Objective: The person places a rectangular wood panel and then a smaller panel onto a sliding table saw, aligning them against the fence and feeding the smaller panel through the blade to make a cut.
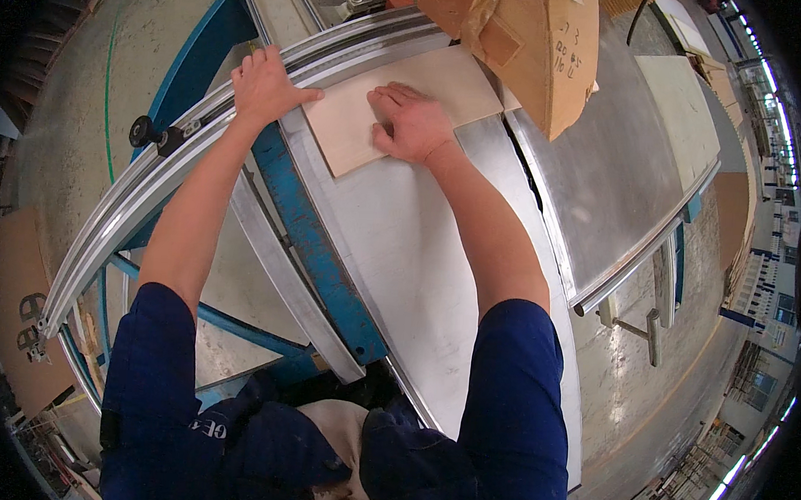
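A pale, flat wooden board [347, 139] lies across the metal machine table, its far long edge along an aluminium rail [338, 66]. My left hand [264, 89] rests over that rail at the board's left end. Its thumb stretches out to the board's far left corner, and its fingers lie forward on the rail. On the board's upper face rests my right hand [413, 124], pressing with its fingers slightly bent and its thumb apart. Neither hand is closed around the board. The board's right end runs up to a cardboard piece.
Brown cardboard [537, 58] overhangs the table at the far right. A black knob [142, 131] sticks out from the rail on the left. Below are blue frame beams [302, 227]. A dark slot [525, 161] separates the silvery table [418, 251] from a second metal surface [604, 170].
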The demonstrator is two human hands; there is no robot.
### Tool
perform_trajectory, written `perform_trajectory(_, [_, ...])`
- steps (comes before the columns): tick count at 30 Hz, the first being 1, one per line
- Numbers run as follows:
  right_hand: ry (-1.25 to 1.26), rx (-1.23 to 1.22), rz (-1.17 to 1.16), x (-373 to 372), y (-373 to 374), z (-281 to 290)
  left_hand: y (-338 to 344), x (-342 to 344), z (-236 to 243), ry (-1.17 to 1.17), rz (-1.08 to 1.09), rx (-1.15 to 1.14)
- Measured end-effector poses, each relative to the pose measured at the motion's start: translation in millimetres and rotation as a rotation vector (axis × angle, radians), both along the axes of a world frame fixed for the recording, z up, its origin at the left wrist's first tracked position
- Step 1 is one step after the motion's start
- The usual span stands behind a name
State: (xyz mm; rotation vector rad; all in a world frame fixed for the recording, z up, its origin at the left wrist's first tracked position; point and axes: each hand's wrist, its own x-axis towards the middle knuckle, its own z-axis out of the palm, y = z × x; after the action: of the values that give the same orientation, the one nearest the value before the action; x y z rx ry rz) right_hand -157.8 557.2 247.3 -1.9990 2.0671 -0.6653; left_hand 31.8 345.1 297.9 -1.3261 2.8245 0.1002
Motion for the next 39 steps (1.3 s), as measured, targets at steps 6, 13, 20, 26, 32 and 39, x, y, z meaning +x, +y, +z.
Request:
perform_trajectory(6, [0.080, 0.070, 0.052, 9, -10, 5, -7, 7, -4, 0.021, -0.031, -0.017])
perform_trajectory(13, [0.158, 0.199, 0.049, 64, 54, 35, -6, 18, -3, 0.116, -0.080, -0.055])
perform_trajectory(20, [0.175, 0.350, 0.009, 118, 142, 85, -5, 22, 11, 0.125, -0.072, 0.023])
perform_trajectory(26, [0.162, 0.438, -0.092, 164, 224, 113, -1, 30, 24, 0.117, -0.087, 0.053])
perform_trajectory(32, [0.078, 0.575, -0.407, 223, 334, 149, 1, 36, 31, 0.097, -0.106, 0.094])
perform_trajectory(39, [0.183, 0.412, -1.063, 190, 346, 102, 24, 39, 21, 0.048, -0.100, 0.049])
